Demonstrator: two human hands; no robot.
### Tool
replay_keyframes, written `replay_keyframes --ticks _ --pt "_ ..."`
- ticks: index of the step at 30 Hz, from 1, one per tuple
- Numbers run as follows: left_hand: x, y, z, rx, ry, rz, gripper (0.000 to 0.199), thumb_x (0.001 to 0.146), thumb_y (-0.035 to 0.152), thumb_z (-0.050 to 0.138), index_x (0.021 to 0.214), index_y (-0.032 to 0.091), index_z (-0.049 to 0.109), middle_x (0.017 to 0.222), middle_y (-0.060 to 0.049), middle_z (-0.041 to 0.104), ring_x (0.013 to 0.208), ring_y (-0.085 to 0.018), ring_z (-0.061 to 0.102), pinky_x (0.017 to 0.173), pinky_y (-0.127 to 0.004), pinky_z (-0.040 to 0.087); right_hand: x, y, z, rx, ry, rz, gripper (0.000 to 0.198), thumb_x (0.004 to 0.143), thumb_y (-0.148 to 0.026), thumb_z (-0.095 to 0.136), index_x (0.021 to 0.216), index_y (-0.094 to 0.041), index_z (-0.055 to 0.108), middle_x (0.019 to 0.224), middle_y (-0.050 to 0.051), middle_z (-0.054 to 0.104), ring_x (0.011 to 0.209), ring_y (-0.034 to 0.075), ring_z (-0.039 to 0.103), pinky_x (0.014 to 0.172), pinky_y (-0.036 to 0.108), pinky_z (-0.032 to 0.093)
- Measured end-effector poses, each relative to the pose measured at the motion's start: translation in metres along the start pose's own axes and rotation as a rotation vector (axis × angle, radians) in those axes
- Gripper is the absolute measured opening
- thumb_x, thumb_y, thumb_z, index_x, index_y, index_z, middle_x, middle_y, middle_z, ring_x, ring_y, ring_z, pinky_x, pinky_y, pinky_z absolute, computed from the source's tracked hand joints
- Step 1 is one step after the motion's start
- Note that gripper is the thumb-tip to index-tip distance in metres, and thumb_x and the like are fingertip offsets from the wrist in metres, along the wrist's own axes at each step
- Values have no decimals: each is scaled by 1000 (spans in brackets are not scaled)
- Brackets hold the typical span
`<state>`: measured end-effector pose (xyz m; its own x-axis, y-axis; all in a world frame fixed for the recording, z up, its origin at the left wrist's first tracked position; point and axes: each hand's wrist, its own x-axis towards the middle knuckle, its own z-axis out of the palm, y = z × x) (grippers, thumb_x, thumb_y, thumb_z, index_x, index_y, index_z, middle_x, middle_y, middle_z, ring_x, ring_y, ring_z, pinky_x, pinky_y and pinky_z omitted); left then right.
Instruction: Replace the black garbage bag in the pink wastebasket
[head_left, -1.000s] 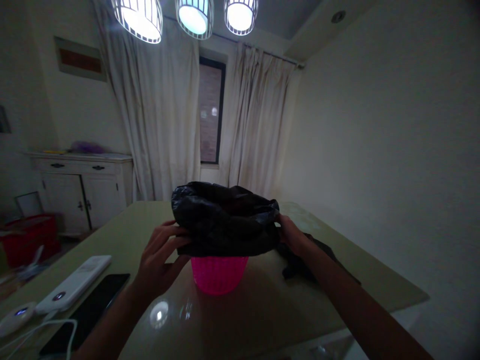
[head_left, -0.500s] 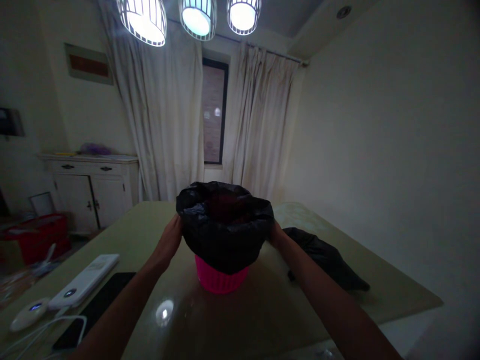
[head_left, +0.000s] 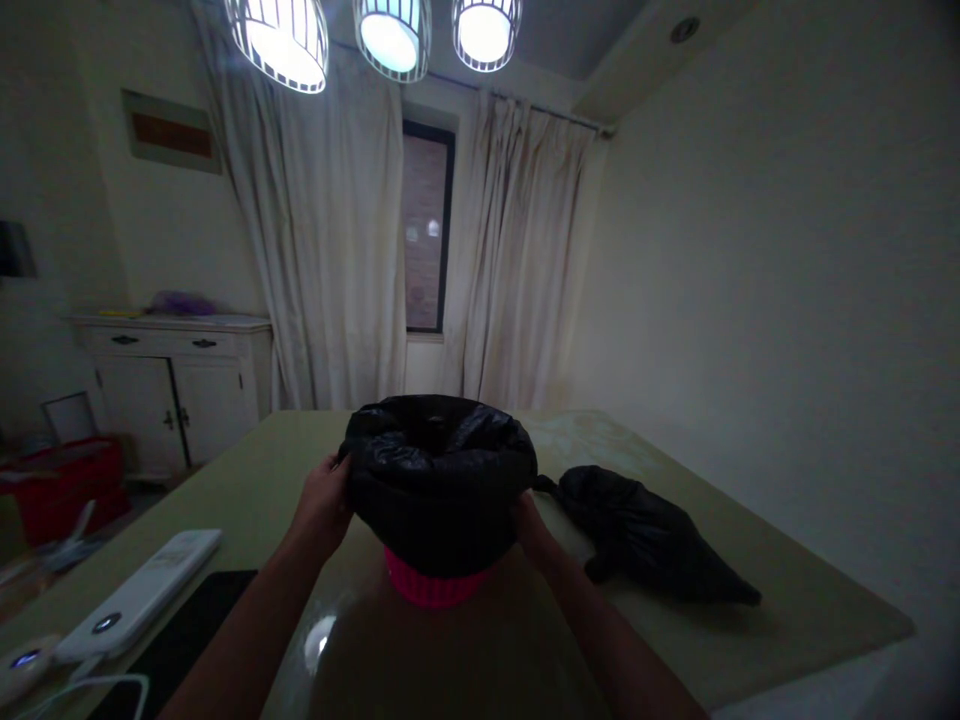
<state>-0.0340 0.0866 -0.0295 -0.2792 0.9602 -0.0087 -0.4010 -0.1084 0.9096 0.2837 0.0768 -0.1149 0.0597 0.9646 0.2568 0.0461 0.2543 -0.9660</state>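
A black trash bag (head_left: 442, 515) is folded over the rim of a pink plastic bin (head_left: 435, 590), whose ribbed lower part shows beneath it. The bag's mouth faces up, with dark, crinkled plastic inside. At its left edge, my left hand (head_left: 326, 505) is closed on the plastic, thumb near the top. My right hand (head_left: 531, 525) grips the bag's right side lower down, its fingertips partly hidden by the plastic. To the right of that hand, a second black bag (head_left: 652, 535) lies on the table, bunched and tapering toward the right.
The pale green glossy table (head_left: 592, 640) carries a white power bank (head_left: 142, 595), a black phone-like slab (head_left: 187, 640) and a white cable (head_left: 112, 680) at the left. A white cabinet (head_left: 180, 390) and a red bag (head_left: 71, 490) stand beyond its left side.
Both hands have moved lower on the bag, and its folded edge sits further down over the bin. The reddish interior that showed in the opening is now covered by black plastic.
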Motion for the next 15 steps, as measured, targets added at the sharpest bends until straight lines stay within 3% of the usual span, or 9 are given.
replay_keyframes --ticks 3,5,10,12,15 --pt "1 -12 -3 -120 -43 -68 30 98 46 75 110 19 76 101 -12 84 96 -27 81 86 -39 67 -8 27 6 -119 126 -41 45 72 -49 68 100 -18 82 115 17 84 113 41 75 96 49 61" --pt "1 -26 -8 -133 -66 -71 37 98 52 74 115 19 76 111 -13 85 109 -30 81 94 -42 67 -14 42 9 -182 200 -4 47 75 -51 64 103 -16 81 111 19 85 104 40 77 91 47 62" --pt "5 -73 -26 70 -17 -101 48 72 37 95 110 22 70 110 -12 85 114 -34 80 90 -41 67 -22 53 9 -158 230 -45 45 82 -49 66 111 -17 78 122 19 82 110 36 76 93 44 63" --pt "8 -88 -31 106 -23 -44 57 65 35 97 112 24 68 118 -12 84 119 -35 78 92 -42 66 -22 52 8 -120 230 -52 41 84 -48 67 112 -19 76 124 18 81 110 35 76 95 45 63" --pt "15 -103 -35 212 -72 87 65 59 47 98 112 25 69 123 -15 81 125 -41 73 95 -48 65 -21 53 7 -94 225 -31 41 85 -49 69 114 -21 74 124 16 81 109 34 77 96 46 63"
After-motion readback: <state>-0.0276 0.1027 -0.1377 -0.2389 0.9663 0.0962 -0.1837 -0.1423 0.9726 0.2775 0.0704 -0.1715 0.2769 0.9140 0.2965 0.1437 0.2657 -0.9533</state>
